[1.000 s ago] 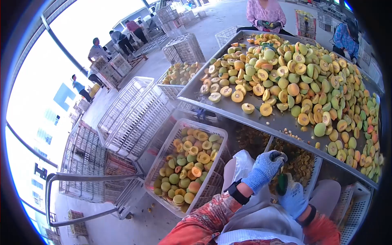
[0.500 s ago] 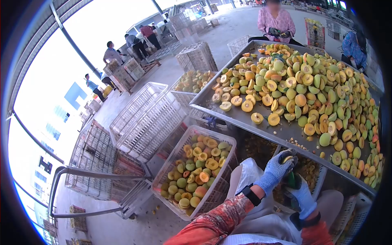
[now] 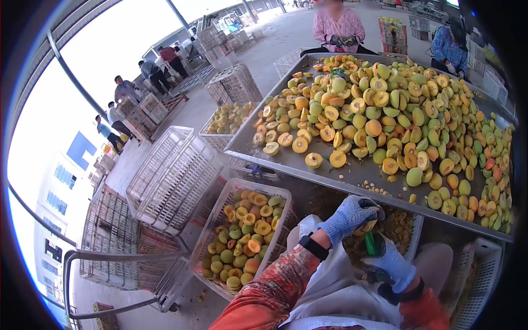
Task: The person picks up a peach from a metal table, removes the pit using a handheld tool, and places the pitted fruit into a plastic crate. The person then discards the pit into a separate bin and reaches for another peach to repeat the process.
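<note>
Holds a fruit (image 3: 367,226) in the gloved left hand (image 3: 352,218), fingers curled round it. Grips a green tool (image 3: 372,243) in the gloved right hand (image 3: 391,265), at five o'clock from the left – close together, both clamped. Cannot tell contact between tool and fruit from a slight gap. Has a metal table (image 3: 352,171) of mostly halved fruit from twelve to two o'clock, a crate (image 3: 281,212) of fruit at nine, and a person (image 3: 336,27) at twelve, beyond the table.

Cut fruit lies piled on the grey metal table (image 3: 352,171); left of its near edge stands the white plastic crate of halved fruit (image 3: 193,269), beside white empty crates (image 3: 175,179).
</note>
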A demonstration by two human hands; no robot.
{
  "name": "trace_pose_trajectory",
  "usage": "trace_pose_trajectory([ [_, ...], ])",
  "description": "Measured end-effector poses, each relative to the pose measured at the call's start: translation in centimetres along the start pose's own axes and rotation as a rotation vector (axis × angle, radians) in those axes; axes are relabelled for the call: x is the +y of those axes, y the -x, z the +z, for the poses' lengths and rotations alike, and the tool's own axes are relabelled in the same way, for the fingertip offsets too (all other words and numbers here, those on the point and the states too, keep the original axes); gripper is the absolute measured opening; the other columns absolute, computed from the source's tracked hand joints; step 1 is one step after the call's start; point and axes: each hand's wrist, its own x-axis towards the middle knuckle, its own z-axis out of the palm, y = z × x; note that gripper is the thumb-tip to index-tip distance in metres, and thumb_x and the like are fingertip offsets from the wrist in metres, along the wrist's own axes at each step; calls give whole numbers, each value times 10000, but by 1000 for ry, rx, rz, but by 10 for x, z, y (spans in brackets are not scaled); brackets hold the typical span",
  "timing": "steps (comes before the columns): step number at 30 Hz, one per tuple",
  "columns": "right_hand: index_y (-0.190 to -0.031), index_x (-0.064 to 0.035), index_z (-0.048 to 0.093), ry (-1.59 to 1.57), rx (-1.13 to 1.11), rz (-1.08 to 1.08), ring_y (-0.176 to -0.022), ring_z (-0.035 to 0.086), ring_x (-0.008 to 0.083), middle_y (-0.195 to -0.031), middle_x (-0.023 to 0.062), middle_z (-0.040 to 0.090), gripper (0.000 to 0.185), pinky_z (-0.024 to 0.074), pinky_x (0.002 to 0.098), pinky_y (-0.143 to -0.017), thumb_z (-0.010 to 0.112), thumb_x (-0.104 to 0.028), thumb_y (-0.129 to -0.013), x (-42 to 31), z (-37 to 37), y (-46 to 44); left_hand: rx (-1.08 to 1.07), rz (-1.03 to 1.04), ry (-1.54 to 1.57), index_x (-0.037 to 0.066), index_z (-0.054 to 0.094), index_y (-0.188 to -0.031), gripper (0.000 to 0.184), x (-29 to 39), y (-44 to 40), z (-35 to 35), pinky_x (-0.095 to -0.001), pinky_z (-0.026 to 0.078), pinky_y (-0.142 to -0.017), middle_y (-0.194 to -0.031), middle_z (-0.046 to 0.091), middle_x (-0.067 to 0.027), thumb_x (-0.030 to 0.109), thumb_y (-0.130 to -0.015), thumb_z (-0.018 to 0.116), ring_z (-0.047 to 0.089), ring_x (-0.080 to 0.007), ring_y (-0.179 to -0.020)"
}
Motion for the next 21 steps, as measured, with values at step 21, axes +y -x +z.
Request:
trace_pose_trajectory([
  [21,-1082,-35,532,-136,408,-396,-821,548,92,-941,27,583,260,466,251,-708,603,-78,-837,29,-18,-11,163,120,-340,5,376,-1286,510,10,2,15,-438,378,-978,-1247,467,-168,261,-866,510,479,-271,-1125],
])
